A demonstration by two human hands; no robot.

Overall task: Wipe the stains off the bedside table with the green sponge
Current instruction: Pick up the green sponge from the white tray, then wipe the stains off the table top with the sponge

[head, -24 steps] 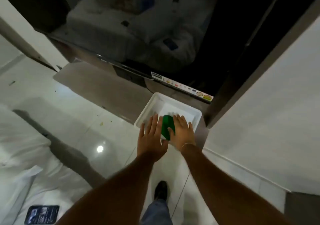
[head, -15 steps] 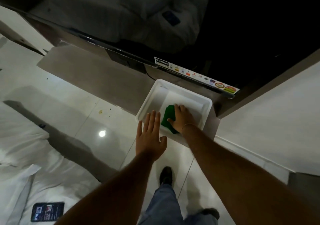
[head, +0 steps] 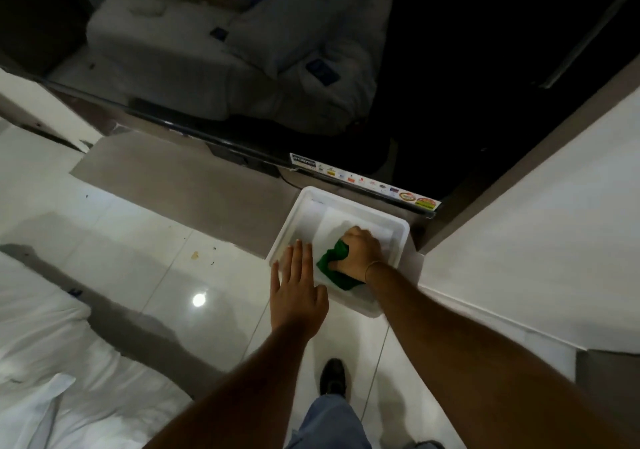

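Gripping green sponge in right hand, left hand flat, open

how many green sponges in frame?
1. The green sponge is inside the white tray on the ledge below the TV, gripped by the right hand. The hand covers part of the tray, so another could be hidden underneath.

Both bare arms stretched forward and down, forearms converging. Left hand flat, palm down, fingers straight and slightly spread, thumb out to the right. Right hand curled into a fist, knuckles up, fingers clenched around the green sponge, thin band at the wrist. Hands close together, not touching.
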